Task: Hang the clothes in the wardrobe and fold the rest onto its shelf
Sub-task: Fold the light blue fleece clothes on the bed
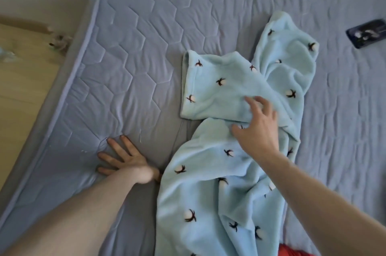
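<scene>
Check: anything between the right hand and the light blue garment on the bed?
Nothing visible. The right hand is open with fingers spread directly over the light blue garment, at its folded middle. The left hand presses flat on the mattress beside it. The wardrobe is out of view.

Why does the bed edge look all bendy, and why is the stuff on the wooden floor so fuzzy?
Head view: the wide-angle lens curves the mattress edge; the small things on the floor smear from blur, as does the dark phone-like object. Soft, even light, no glare. The left hand and right hand on the blue garment look fairly sharp.
</scene>
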Action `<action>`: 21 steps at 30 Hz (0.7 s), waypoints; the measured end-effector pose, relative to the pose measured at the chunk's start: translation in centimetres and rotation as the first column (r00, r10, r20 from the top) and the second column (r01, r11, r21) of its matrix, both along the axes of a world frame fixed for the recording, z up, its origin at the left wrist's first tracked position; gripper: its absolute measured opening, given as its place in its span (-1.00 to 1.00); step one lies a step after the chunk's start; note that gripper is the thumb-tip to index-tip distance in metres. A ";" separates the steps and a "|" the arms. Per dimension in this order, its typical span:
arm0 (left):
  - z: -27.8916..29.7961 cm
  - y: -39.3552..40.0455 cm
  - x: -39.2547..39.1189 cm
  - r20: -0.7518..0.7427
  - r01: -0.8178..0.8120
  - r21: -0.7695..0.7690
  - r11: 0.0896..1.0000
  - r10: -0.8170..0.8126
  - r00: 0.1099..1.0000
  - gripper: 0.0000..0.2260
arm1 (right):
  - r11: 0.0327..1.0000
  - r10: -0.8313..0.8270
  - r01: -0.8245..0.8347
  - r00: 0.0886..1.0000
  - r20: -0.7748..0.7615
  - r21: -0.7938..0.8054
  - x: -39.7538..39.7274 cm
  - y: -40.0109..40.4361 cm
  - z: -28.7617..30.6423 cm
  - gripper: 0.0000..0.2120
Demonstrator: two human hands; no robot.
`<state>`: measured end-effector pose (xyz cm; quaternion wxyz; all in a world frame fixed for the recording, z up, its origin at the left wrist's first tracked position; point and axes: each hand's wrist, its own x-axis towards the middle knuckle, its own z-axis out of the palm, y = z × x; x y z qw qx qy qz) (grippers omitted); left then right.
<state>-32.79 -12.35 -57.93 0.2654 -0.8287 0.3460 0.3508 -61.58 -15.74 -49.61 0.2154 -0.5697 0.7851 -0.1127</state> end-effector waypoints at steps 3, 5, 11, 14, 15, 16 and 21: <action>-0.4 0.1 0.0 0.000 -0.003 0.011 1.000 0.003 1.000 0.50 | 0.969 0.135 -0.108 0.985 -0.111 0.222 0.2 -2.2 -0.9 -0.34; -0.8 0.2 0.4 -0.011 -0.017 0.020 1.000 0.017 1.000 0.53 | 0.985 0.070 -0.055 0.994 -0.087 0.162 0.7 -3.3 -0.5 -0.64; -2.2 0.7 1.6 -0.187 -0.080 0.085 0.993 0.094 0.978 0.61 | 0.867 -0.245 0.449 0.762 0.599 -0.216 0.2 -6.0 4.8 -0.84; -2.5 0.9 1.9 -0.227 -0.103 0.120 0.987 0.128 0.965 0.58 | 0.658 -0.369 0.729 0.530 0.763 -0.189 -3.9 -9.0 8.2 -0.80; -2.4 0.9 2.1 -0.234 -0.102 0.127 0.987 0.130 0.964 0.57 | 0.598 -0.399 0.788 0.451 0.798 -0.146 -5.6 -10.0 9.0 -0.80; -2.3 0.9 2.1 -0.238 -0.102 0.135 0.986 0.133 0.962 0.56 | 0.551 -0.439 0.830 0.383 0.813 -0.093 -7.2 -10.9 9.6 -0.81; -0.8 0.6 1.7 -0.259 -0.099 0.160 0.982 0.138 0.956 0.55 | 0.383 -0.789 0.875 0.143 0.598 0.297 -14.3 -11.2 7.9 -0.77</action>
